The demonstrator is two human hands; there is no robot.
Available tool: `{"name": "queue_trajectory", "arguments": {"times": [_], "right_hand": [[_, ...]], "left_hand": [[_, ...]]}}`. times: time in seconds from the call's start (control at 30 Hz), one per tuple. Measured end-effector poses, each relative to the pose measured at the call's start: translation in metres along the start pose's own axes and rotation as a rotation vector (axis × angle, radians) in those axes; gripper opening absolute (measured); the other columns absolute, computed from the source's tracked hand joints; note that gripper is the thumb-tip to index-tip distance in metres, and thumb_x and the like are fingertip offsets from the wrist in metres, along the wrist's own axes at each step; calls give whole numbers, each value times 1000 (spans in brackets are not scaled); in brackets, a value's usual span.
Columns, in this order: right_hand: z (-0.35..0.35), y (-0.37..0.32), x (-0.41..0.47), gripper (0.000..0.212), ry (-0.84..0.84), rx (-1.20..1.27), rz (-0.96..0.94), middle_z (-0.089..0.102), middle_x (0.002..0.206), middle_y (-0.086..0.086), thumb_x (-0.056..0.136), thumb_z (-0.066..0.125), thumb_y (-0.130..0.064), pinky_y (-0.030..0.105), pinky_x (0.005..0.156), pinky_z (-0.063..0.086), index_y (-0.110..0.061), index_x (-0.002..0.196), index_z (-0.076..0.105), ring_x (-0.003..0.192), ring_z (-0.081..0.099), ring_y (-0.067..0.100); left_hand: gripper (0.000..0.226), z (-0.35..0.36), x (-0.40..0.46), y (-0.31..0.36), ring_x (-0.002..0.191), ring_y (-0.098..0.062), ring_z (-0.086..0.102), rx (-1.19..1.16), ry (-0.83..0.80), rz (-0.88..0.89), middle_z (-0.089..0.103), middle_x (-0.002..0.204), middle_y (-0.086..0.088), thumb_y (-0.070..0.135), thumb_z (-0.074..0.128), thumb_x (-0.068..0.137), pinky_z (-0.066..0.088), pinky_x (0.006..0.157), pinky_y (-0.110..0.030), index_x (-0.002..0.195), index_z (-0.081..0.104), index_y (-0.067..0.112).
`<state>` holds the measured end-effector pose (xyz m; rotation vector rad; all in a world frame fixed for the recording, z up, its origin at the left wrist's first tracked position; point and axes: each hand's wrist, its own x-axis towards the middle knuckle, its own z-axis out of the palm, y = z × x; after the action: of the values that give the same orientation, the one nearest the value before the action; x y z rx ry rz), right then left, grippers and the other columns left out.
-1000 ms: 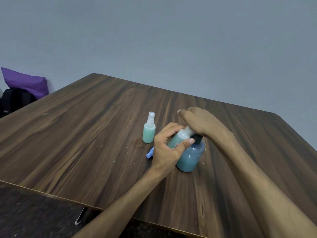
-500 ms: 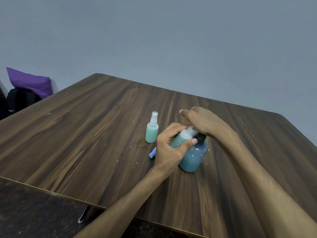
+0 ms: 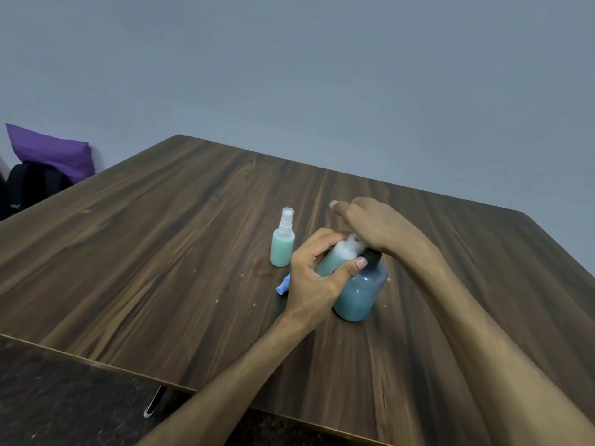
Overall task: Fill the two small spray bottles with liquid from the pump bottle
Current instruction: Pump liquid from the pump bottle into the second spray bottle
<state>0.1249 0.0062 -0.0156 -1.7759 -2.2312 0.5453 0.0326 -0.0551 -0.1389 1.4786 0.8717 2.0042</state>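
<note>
A blue pump bottle (image 3: 360, 291) with a black collar stands on the wooden table (image 3: 161, 252). My left hand (image 3: 317, 278) grips a small spray bottle (image 3: 336, 257), tilted, its neck under the pump head. My right hand (image 3: 376, 226) lies over the pump head, which it hides. Another small spray bottle (image 3: 282, 244), holding green liquid and wearing its clear spray cap, stands upright to the left. A small blue cap (image 3: 283, 286) lies on the table beside my left hand.
Small pale specks dot the tabletop near the bottles. A purple cushion (image 3: 51, 149) and a black bag (image 3: 32, 185) sit beyond the table's left edge. A grey wall rises behind the table.
The hands and bottles keep almost the same pose. Only the view has shifted slightly.
</note>
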Motion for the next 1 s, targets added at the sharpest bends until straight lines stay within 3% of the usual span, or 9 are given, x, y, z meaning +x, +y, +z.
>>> {"name": "queue_trajectory", "arguments": {"times": [0.2, 0.33, 0.47, 0.6, 0.7, 1.0], "right_hand": [[4, 5, 2, 48, -32, -37, 11, 68, 105, 4, 95, 34, -61, 52, 96, 50, -23, 90, 62, 98, 64, 29], [1, 5, 2, 50, 18, 2, -4, 67, 94, 2, 101, 37, -62, 47, 86, 48, -21, 90, 61, 91, 62, 25], [6, 8, 3, 52, -19, 5, 9, 68, 101, 2, 96, 34, -65, 51, 94, 50, -23, 90, 63, 95, 64, 26], [1, 9, 3, 51, 24, 12, -2, 67, 92, -1, 100, 36, -65, 46, 85, 47, -23, 90, 61, 90, 63, 23], [3, 7, 6, 53, -19, -20, -9, 68, 96, -3, 94, 32, -68, 49, 93, 50, -24, 91, 63, 94, 64, 24], [-4, 7, 6, 51, 5, -41, 3, 67, 93, 1, 100, 38, -63, 49, 91, 49, -19, 90, 63, 91, 63, 24]], "left_hand": [[21, 1, 1, -1, 95, -17, 69, 25, 5, -7, 71, 98, -4, 0, 83, 81, 55, 87, -29, 100, 74, 0], [20, 0, 0, -1, 95, -15, 69, 16, 12, 3, 71, 98, -2, 0, 83, 82, 54, 87, -27, 100, 74, 1], [21, 1, -1, -1, 96, -14, 68, 17, -3, -9, 71, 98, 1, -1, 83, 82, 54, 87, -28, 100, 74, 0], [22, 1, 0, -1, 97, -15, 69, 12, 11, 3, 71, 99, 1, -2, 83, 82, 55, 89, -29, 102, 74, 1], [21, 2, 0, 0, 95, -11, 68, 16, 0, -4, 70, 97, 5, -4, 82, 82, 53, 88, -26, 100, 74, 1], [20, 2, 0, -1, 94, -13, 68, 5, 10, 0, 70, 97, -1, 0, 82, 81, 54, 87, -28, 99, 74, 1]]}}
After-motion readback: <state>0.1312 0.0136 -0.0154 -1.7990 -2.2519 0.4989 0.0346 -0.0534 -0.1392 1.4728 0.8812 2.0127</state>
